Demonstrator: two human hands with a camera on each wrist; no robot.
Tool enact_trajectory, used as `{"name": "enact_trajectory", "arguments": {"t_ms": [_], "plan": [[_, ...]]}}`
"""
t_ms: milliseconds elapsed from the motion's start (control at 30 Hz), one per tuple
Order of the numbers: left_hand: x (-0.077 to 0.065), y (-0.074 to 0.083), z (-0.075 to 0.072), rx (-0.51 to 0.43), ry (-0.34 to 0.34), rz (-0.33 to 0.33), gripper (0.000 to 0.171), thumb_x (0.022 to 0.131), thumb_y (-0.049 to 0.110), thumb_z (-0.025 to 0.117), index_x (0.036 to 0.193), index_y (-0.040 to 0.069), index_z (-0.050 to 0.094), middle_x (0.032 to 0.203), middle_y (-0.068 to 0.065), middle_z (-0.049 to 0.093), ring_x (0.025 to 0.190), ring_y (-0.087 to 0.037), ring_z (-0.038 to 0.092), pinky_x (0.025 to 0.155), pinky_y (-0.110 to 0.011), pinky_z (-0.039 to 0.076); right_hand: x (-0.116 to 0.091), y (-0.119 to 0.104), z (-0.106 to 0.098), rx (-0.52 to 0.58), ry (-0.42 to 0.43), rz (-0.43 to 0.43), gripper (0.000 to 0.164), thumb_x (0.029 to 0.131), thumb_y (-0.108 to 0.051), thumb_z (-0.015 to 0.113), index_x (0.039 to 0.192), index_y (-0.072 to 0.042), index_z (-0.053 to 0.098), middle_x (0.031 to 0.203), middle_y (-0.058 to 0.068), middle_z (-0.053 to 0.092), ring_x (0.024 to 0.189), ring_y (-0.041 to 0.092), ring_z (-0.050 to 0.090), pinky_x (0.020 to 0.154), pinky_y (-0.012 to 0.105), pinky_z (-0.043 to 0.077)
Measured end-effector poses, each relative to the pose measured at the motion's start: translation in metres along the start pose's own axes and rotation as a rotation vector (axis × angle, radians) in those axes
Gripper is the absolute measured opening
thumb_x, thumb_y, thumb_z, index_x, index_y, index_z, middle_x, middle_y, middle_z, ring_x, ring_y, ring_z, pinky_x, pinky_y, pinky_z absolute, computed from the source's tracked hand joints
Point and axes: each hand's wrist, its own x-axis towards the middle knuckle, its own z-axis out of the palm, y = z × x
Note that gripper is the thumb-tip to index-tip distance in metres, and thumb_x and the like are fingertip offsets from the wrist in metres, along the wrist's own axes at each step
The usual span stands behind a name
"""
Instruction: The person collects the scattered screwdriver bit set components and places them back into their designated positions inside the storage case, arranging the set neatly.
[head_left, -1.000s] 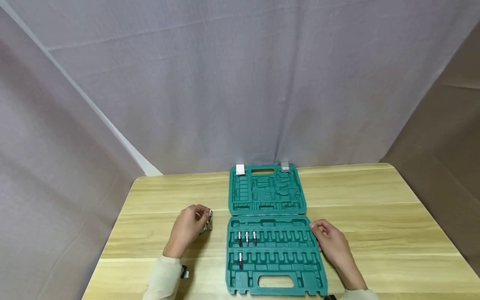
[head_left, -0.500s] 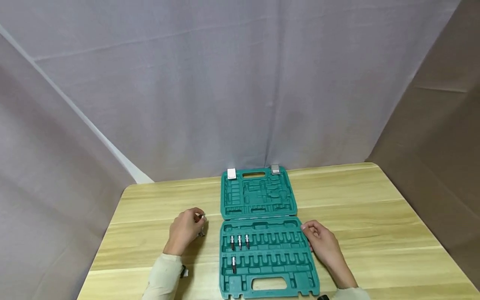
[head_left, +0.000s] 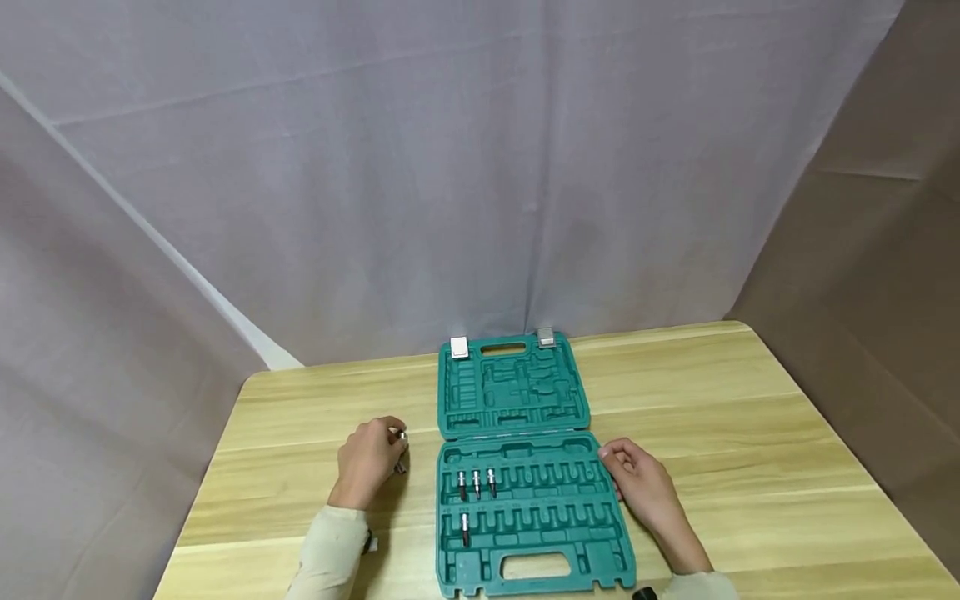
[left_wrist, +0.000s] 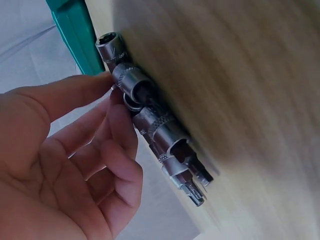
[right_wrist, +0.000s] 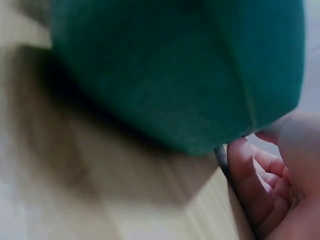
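We judge the step in hand to be picking one bit socket out of a small cluster on the wooden counter (head_left: 750, 458), near the left side of the teal socket-set case (head_left: 598, 560). The left grip (head_left: 367, 457) has thumb and forefinger clamped on a chrome bit socket (left_wrist: 132, 82); loose bit sockets (left_wrist: 167, 132) lie overlapping against it, and we cannot tell whether it has left the wood. The right grip (head_left: 643, 486) pinches the right edge of the case's near half, which seems to steady it. In that half we see three seated bit sockets (head_left: 476, 483) in the upper row and one seated bit socket (head_left: 465, 529) in the lower, chrome ends away from us. As we read it, the next move calls for easing the pinched piece clear without dragging its neighbours, then, should it be bound for a slot, carrying it rightward and turning it to match those seated, while the right side holds the case still.
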Motion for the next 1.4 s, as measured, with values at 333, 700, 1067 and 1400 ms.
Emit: {"name": "enact_trajectory", "arguments": {"t_ms": [333, 700, 1067, 1400], "plan": [[0.001, 0.002, 0.007, -0.022, 0.027, 0.009, 0.012, 0.092, 0.014, 0.081, 0.104, 0.014, 0.080, 0.083, 0.003, 0.076, 0.059, -0.011, 0.061, 0.049, -0.033, 0.045, -0.001, 0.007, -0.003, -0.020, 0.006, 0.009, 0.036, 0.109, -0.038, 0.059, 0.122, -0.006, 0.069, 0.084, 0.002, 0.065, 0.063, 0.015, 0.062, 0.066, 0.027, 0.050], [0.000, 0.002, 0.009, 0.012, 0.041, 0.034, 0.007, 0.096, 0.016, 0.076, 0.102, 0.017, 0.079, 0.082, 0.005, 0.074, 0.058, -0.012, 0.057, 0.048, -0.033, 0.043, 0.002, 0.005, -0.002, -0.010, 0.009, -0.018, 0.035, 0.109, -0.037, 0.059, 0.120, -0.005, 0.069, 0.081, 0.003, 0.064, 0.061, 0.015, 0.061, 0.066, 0.027, 0.049], [-0.002, 0.001, 0.011, -0.002, 0.052, 0.047, 0.004, 0.096, 0.014, 0.075, 0.098, 0.016, 0.078, 0.080, 0.005, 0.072, 0.054, -0.011, 0.055, 0.047, -0.031, 0.043, 0.001, 0.002, 0.003, -0.011, 0.000, -0.018, 0.031, 0.110, -0.033, 0.059, 0.119, -0.005, 0.069, 0.085, 0.003, 0.066, 0.062, 0.015, 0.062, 0.064, 0.027, 0.051], [-0.006, 0.002, 0.001, -0.166, 0.037, 0.052, 0.004, 0.098, 0.016, 0.074, 0.097, 0.012, 0.075, 0.074, 0.005, 0.068, 0.052, -0.011, 0.057, 0.047, -0.032, 0.044, 0.000, -0.001, 0.001, -0.025, 0.003, -0.028, 0.030, 0.110, -0.032, 0.059, 0.119, -0.005, 0.069, 0.084, 0.003, 0.066, 0.062, 0.015, 0.062, 0.065, 0.027, 0.050]]}}
